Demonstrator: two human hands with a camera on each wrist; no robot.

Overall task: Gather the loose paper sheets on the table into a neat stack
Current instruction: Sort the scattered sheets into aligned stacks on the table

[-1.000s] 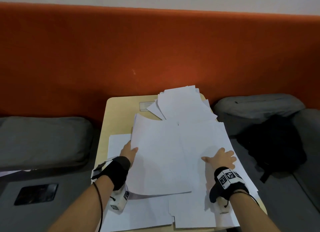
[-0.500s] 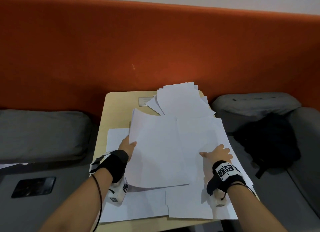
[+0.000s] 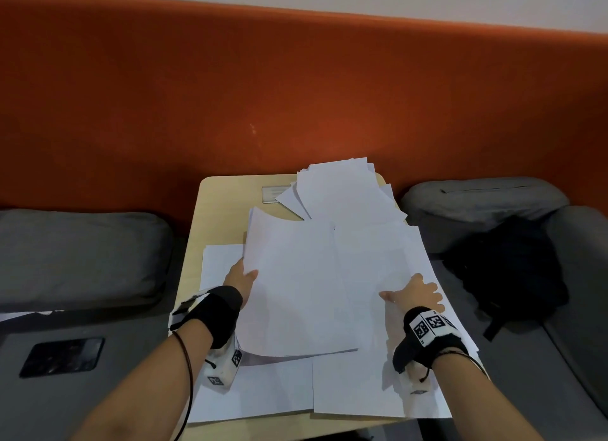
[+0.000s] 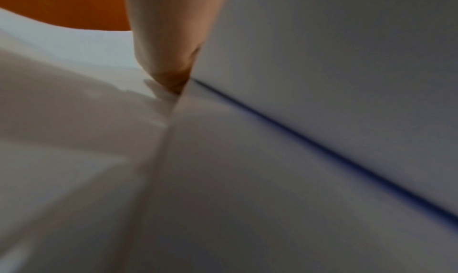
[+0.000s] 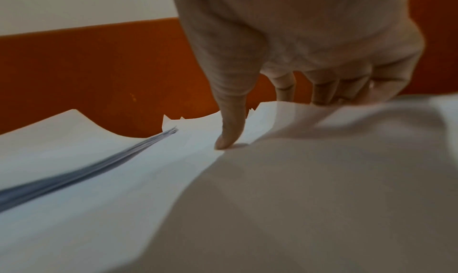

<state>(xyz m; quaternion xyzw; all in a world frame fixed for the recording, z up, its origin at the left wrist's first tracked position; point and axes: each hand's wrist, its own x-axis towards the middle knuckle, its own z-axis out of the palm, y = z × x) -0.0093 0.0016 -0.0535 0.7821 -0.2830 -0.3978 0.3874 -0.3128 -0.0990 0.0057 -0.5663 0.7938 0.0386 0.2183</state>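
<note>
Paper sheets [image 3: 296, 286] are only partly gathered, by my read approx. halfway. My left grip [image 3: 240, 277] is clamped on the left edge of a thick bundle [image 3: 289, 292], thumb on top, rest of the fingers hidden under it; the left wrist view shows just one finger [image 4: 171, 42] against the bundle's edge. That bundle sits lifted and tilted, its near edge hanging above the sheets below. My right grip [image 3: 416, 294] is apart, fingers spread flat, pressing down on a second layer of sheets [image 3: 378, 253] just right of the bundle; the right wrist view shows the thumb [image 5: 230, 120] on paper and the other fingertips on a curled edge.

Done so far, as I judge it: one multi-sheet bundle is collected, roughly squared, w/ edges close to flush.

Left to do:
- far pile [image 3: 345, 193] beyond both grips, fanned out and skewed, partly past the worktop [image 3: 223, 203] back edge
- flat sheets [image 3: 273, 391] under and nearer than my grips, overlapping loosely, some reaching the worktop's near edge
- one sheet [image 3: 218, 259] poking out just left of my left grip
- sheets under my right grip, overhanging the right edge

No single neat stack yet; everything still needs merging and squaring. A small label plate [image 3: 274, 193] lies on the worktop beyond my left grip, not part of the job.
</note>
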